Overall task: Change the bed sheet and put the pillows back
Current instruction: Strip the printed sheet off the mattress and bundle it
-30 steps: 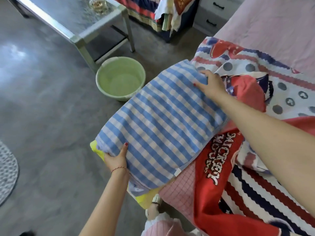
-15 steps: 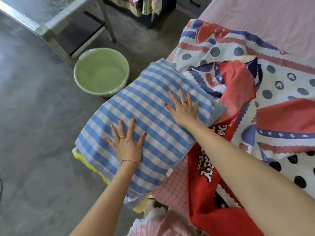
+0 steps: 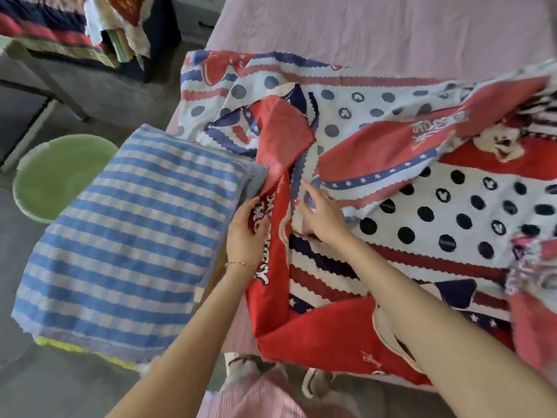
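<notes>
Nearby: green basin (image 3: 54, 173) on floor | striped pillow (image 3: 126, 236) beside patterned sheet (image 3: 407, 206)

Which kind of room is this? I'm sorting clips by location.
Most likely a bedroom: a bed under a pink sheet, a patterned sheet crumpled across it, and a blue striped pillow at its edge. A green basin stands on the floor.

The pillow (image 3: 132, 236) is lying at the bed's (image 3: 376, 28) near left edge, overhanging it, with the sheet (image 3: 422, 212) spreading to its right. The bucket (image 3: 57, 173) is sitting on the floor (image 3: 60, 387) left of the pillow, seemingly partly beneath it. The desk (image 3: 36, 73) is standing far left.
</notes>
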